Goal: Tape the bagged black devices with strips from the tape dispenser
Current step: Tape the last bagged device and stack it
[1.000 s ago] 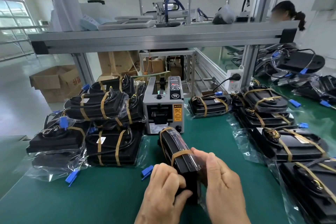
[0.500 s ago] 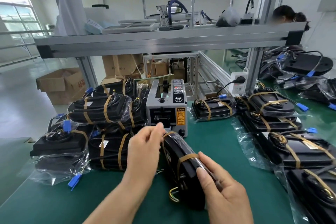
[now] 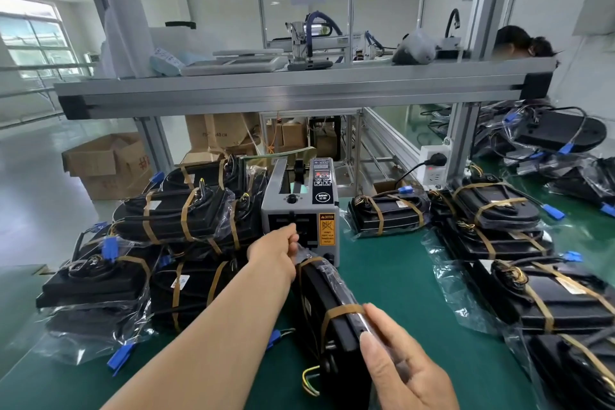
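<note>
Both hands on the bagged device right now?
No. Only the right hand holds the bagged device; the left hand reaches the tape dispenser outlet.

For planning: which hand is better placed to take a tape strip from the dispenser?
Left. The left hand is at the outlet of the tape dispenser; the right hand holds the bagged black device.

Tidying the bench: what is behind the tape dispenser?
Cardboard boxes under a metal frame, further back. The tape dispenser itself hides the mat directly behind it.
</note>
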The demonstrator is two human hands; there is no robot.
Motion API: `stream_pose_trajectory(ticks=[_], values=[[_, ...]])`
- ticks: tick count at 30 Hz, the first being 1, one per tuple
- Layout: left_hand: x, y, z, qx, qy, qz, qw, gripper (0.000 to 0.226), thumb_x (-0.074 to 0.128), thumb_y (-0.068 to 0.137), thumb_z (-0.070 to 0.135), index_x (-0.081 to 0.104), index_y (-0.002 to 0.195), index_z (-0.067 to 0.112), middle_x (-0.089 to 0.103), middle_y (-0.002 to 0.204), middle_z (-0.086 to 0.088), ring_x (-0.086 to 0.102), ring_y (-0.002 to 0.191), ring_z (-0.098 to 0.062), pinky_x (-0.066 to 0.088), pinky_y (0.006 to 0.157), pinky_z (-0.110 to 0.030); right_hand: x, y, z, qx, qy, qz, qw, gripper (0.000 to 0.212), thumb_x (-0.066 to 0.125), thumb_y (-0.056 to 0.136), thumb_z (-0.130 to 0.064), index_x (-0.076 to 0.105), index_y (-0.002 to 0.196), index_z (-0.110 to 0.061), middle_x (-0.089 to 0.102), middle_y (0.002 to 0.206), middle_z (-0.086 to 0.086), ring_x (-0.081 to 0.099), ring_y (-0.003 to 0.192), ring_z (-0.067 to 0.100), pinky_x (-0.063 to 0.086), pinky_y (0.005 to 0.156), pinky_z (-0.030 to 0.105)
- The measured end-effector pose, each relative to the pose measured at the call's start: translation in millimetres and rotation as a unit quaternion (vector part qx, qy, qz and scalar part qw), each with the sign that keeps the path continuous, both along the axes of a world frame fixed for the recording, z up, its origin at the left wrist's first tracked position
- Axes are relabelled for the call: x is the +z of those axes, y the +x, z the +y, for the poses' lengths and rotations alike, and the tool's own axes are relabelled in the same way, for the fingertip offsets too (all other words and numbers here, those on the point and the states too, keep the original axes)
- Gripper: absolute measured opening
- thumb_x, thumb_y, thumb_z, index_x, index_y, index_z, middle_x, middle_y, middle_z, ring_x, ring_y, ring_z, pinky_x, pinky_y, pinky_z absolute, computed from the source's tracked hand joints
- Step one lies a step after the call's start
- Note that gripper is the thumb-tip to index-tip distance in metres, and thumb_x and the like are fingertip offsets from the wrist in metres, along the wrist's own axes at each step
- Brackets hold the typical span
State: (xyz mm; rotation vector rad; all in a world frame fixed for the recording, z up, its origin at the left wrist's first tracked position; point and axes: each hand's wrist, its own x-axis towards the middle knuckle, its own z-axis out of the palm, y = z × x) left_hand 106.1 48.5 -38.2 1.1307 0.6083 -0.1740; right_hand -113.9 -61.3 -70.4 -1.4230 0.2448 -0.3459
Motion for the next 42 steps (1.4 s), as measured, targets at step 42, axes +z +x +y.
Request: stream_pose_trajectory(ticks=[42], values=[[21.5, -175.2, 25.9, -0.319, 0.225, -0.248, 0.886, 0.023, 0.07, 0.085, 0.017, 0.071, 0.063, 0.022, 0.061, 0.058, 0.009, 0.055, 0.053, 0.0, 0.044, 0.055, -0.011, 7.7, -2.6, 7.9, 0.009, -0.019, 0.002, 1.0, 0.025, 0.052, 0.099, -0.026, 0.071, 0.11, -0.037, 0.075, 0.095, -0.024, 0.068, 0.093, -0.009, 0.048, 0.08, 0.015]])
